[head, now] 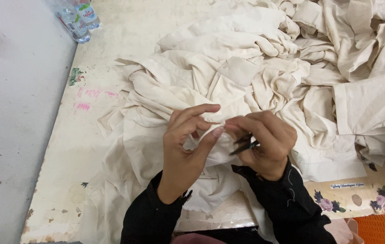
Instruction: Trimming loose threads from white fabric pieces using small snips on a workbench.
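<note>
1. While both forearms in black sleeves came up from the bottom edge and met near the middle, the left hand (188, 144) stood with its wrist bent back and palm turned toward the right one.
2. Left index finger was stretched out flat over the top, pointing right, and the thumb reached up from below, so the two pinched a small fold of the cream fabric (210, 135) between them. The other fingers curled loosely, not clenched.
3. Right hand (264, 140) sat knuckles up, fingers folded down, its fingertips nipping the same fold just beside the left thumb. The two hands were pretty much touching there.
4. Right hand also gripped a small dark tool (245, 144), looked like thread snips. Its long axis ran on a slant, tip pointing left and a bit down, toward the left palm. Couldn't tell whether the blades were apart or together, too small and dark.
5. The pinched bit belonged to a big rumpled pile of cream garments (264, 68) spread over the worn pale counter (88, 135), filling the middle and right.
6. Two plastic water bottles (78, 18) stood at the far left corner, well apart from the hands. An orange crate (382, 228) showed at the lower right.
</note>
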